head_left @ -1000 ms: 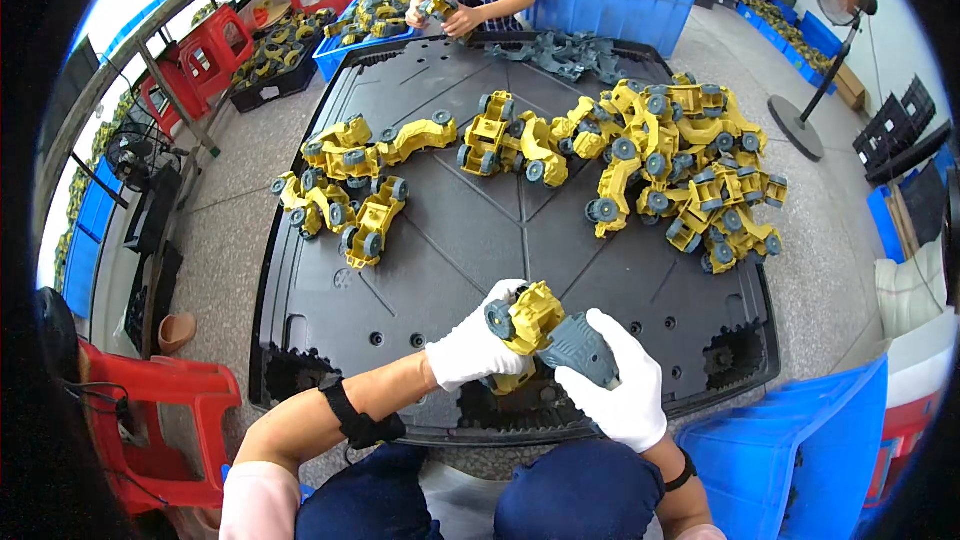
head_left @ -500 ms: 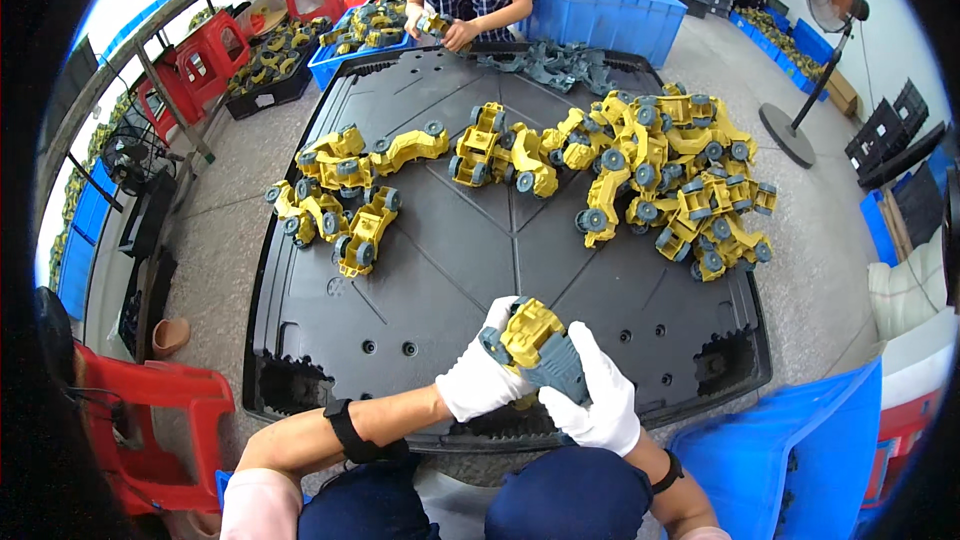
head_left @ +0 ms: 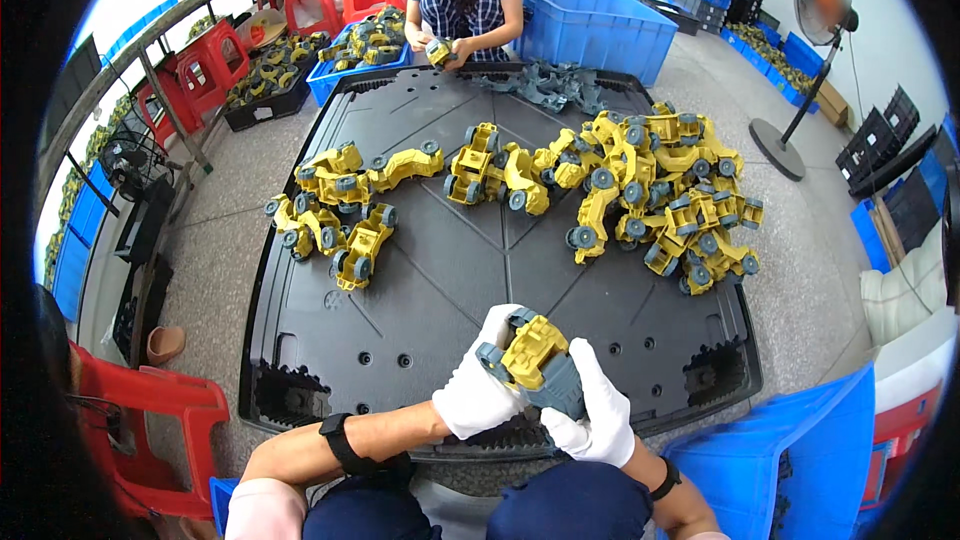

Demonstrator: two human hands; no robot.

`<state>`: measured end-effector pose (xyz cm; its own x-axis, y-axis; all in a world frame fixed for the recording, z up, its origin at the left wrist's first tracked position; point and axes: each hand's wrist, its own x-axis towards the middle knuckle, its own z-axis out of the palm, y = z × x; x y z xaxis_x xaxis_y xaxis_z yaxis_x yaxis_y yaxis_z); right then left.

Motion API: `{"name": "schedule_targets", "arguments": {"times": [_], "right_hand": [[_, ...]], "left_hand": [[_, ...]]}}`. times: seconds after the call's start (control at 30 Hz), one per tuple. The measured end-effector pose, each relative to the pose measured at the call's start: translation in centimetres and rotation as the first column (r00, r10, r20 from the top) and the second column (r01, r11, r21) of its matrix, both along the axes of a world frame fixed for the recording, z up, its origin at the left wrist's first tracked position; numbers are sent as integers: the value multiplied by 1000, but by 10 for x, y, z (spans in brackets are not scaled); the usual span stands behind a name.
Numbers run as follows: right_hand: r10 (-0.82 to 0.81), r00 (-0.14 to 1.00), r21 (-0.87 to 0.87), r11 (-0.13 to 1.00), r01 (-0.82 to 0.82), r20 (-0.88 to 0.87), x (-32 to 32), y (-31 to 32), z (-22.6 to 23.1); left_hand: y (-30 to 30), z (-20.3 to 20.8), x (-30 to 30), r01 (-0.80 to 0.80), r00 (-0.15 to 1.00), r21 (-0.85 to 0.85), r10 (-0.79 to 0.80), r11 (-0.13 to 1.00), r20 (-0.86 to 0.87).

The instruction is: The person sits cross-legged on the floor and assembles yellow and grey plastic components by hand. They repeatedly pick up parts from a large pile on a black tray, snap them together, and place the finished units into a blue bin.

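A yellow toy vehicle (head_left: pixel 537 345) with dark grey wheels is held between my two white-gloved hands, over the near edge of the black table (head_left: pixel 440 320). My left hand (head_left: pixel 478 385) grips its left side, the fingers partly hidden behind it. On the other side, my right hand (head_left: pixel 604 410) closes round a dark grey plastic piece (head_left: pixel 562 387) that lies against the vehicle's near end. Beyond my hands, several similar yellow vehicles (head_left: pixel 362 245) lie in a group at the left. A larger heap of them (head_left: pixel 650 175) is piled at the right.
Across the table a co-worker (head_left: pixel 465 10) handles another yellow vehicle, beside loose dark grey pieces (head_left: pixel 555 85). Blue bins stand at the far side (head_left: pixel 600 30) and near right (head_left: pixel 780 450). A red stool (head_left: pixel 165 420) is at my left, a standing fan (head_left: pixel 822 30) at far right.
The toy vehicle has tilted slightly in my hands and shows another wheel at its far end. Both hands keep hold. The whole view has shifted a little.
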<state>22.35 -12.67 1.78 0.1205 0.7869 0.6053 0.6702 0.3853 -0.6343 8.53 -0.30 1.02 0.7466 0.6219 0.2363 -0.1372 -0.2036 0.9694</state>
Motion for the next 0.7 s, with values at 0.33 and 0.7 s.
{"name": "schedule_targets", "arguments": {"times": [0.33, 0.7], "right_hand": [[-32, 983, -90, 996, 16, -182, -10, 4, -2], [-80, 986, 0, 997, 81, -147, -7, 24, 22]], "left_hand": [[-8, -1, 3, -82, 984, 262, 120, 962, -132], [-13, 23, -13, 203, 978, -698, -113, 687, 173]]}}
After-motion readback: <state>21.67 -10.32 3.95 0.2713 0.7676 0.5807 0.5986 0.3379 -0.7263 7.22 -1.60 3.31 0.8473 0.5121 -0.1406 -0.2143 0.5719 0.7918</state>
